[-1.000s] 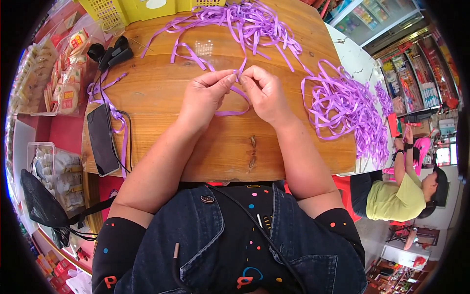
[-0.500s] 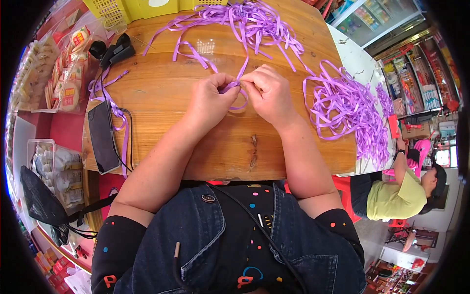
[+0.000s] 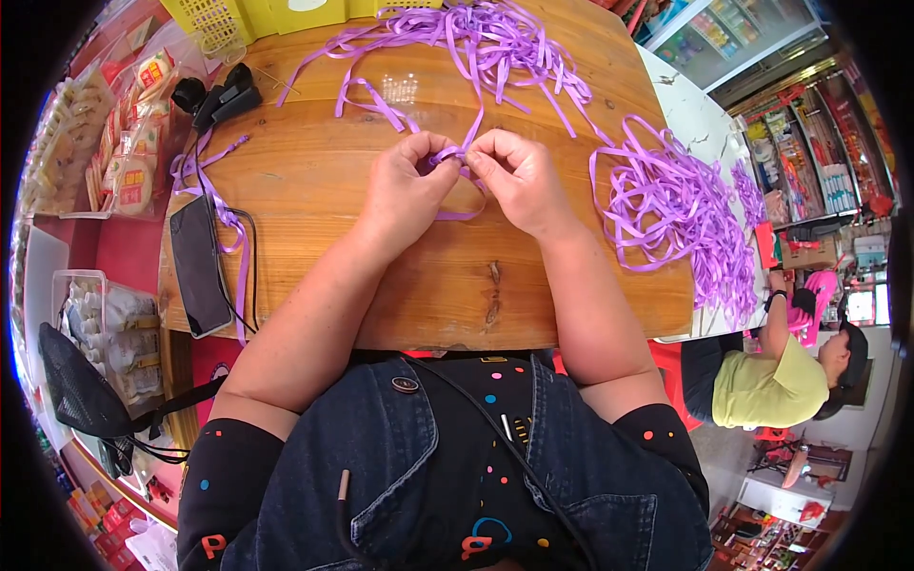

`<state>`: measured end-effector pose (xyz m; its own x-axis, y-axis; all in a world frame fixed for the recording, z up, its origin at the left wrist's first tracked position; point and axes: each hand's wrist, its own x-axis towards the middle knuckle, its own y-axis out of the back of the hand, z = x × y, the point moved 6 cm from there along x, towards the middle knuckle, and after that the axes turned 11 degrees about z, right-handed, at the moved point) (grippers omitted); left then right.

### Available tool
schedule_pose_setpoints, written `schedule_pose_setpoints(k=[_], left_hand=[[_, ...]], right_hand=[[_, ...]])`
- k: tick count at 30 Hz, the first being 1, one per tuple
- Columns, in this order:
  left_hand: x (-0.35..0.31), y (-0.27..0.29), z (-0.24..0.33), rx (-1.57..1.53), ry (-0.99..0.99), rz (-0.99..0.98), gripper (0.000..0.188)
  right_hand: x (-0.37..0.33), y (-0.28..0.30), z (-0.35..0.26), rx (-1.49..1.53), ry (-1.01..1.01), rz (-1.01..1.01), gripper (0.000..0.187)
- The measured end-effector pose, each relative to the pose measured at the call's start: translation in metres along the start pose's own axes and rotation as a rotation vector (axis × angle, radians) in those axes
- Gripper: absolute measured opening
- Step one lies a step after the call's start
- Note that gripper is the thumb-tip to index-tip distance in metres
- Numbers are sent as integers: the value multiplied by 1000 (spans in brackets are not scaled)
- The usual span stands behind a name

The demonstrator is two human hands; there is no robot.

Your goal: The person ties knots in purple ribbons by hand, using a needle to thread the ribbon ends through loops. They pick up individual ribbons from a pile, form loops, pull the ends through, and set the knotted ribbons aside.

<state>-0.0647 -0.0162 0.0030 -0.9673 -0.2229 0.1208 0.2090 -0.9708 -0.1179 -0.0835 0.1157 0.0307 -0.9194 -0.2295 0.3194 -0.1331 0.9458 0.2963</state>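
Note:
Over the middle of the wooden table [image 3: 419, 295], my left hand [image 3: 405, 190] and my right hand [image 3: 519, 181] meet at a narrow purple ribbon [image 3: 475, 122]. Thumb and forefinger of my left hand pinch it where it crosses over itself. My right fingertips are pressed together on the same spot, from the right. A loop of the ribbon hangs below the fingers, above the wood. The crossing itself is partly covered by the fingertips. From there the strand runs up to a tangled heap of purple ribbon [image 3: 509, 48] at the far side.
A larger purple ribbon pile [image 3: 676, 214] spreads over the table's right edge. At left lie a black phone [image 3: 200, 266], a cable and a black clamp-like device [image 3: 227, 98]. A yellow basket [image 3: 295, 17] stands at the back. Packaged snacks [image 3: 133, 143] fill the left side; a person [image 3: 776, 381] sits at right.
My right hand has turned, its fingers now showing more openly at the crossing. The loop beneath hangs lower and wider. The seated person's arm has shifted slightly.

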Motion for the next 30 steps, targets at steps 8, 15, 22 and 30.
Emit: schedule_pose_setpoints(k=[8, 15, 22, 30], left_hand=[[-2, -1, 7, -141, 164, -51, 10], [-5, -3, 11, -184, 186, -71, 10], [-4, -4, 8, -325, 226, -124, 6], [-2, 0, 8, -203, 151, -32, 8]], right_hand=[[-1, -4, 16, 455, -360, -17, 13], [-5, -9, 25, 707, -573, -87, 11], [-9, -11, 29, 795, -666, -115, 9], [-2, -5, 11, 394, -268, 32, 9]])
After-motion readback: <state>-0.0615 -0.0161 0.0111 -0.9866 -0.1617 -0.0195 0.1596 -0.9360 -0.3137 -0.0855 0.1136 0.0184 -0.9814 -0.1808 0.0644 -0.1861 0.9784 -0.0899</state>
